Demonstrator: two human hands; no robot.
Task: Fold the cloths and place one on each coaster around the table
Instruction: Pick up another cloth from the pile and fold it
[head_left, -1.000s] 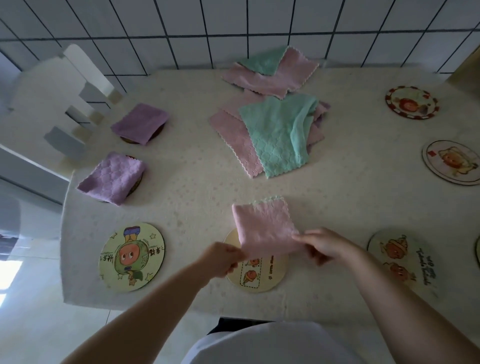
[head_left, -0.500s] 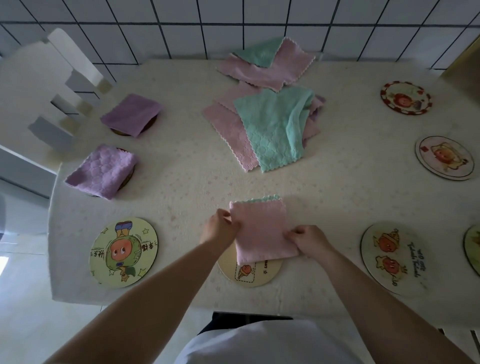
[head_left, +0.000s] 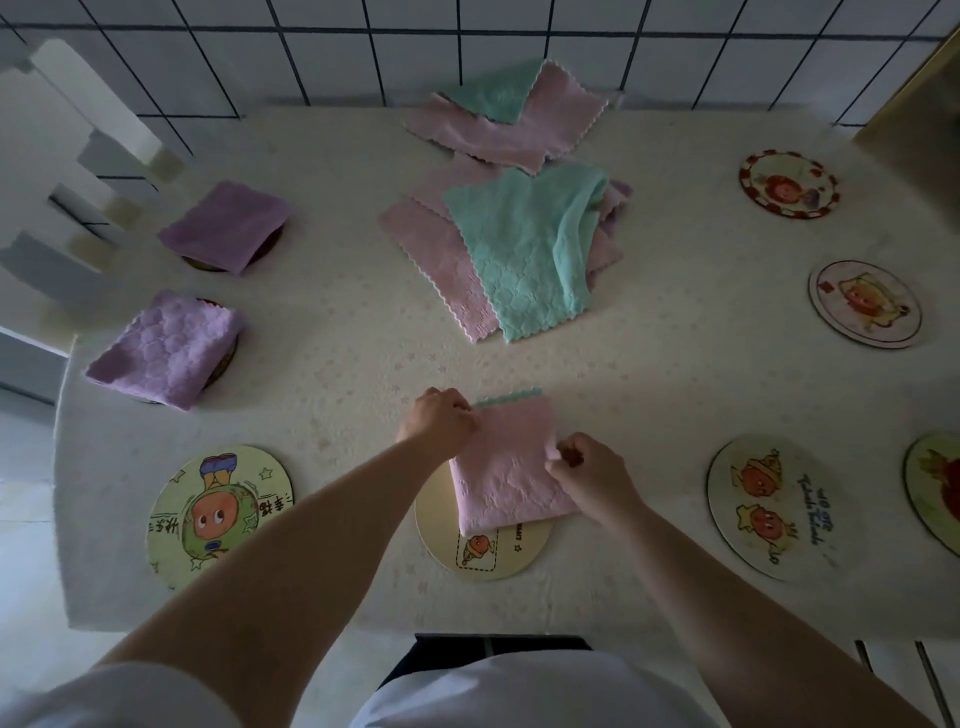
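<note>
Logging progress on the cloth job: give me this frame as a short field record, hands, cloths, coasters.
left hand: grips the far-left corner of the folded pink cloth
right hand: pinches the cloth's right edge
cloth position: partly on the near centre coaster, far part on the table
done: two purple cloths, each on a coaster at left
bare coasters in view: five
unfolded pile: pink and teal cloths, centre far

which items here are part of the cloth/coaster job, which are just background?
Job:
- pink folded cloth, gripped by left hand and right hand
- coaster under it
- unfolded cloth pile
- bare coasters, e.g.
- two purple cloths already placed

Background:
- white chair
- tiled wall
</note>
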